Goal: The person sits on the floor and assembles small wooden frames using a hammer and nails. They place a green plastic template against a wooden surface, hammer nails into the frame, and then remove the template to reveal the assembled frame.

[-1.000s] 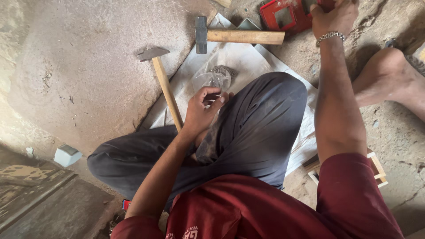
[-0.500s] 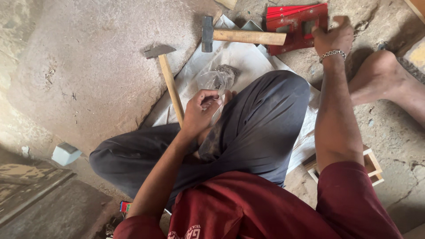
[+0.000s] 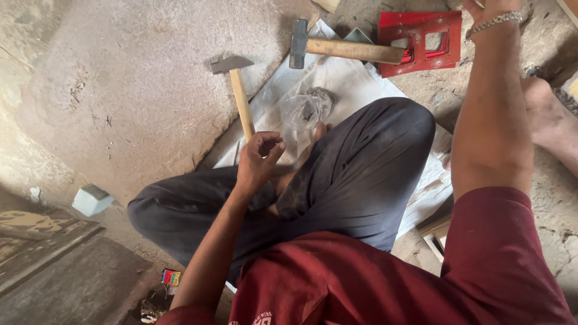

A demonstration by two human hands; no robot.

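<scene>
On the dirt floor, a cross-legged person sits over a white sheet [image 3: 337, 78] with tools laid out, none in use.

Left hand [image 3: 257, 157] hovers half-curled and empty beside the small hammer [image 3: 238, 90], whose handle lies untouched. Right hand [image 3: 490, 9] reaches past the frame edge by the red metal frame [image 3: 421, 41]; its grip cannot be told. A larger hammer [image 3: 337, 48] and crumpled plastic bag [image 3: 307, 107] lie idle.

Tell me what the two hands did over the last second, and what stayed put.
The right hand stayed stretched forward past the red frame, now at the picture's top edge, its fingers cut off. The left hand stayed loosely curled above the lap, holding nothing visible. Both hammers and the clear plastic bag lie unmoved on the white sheet.
</scene>
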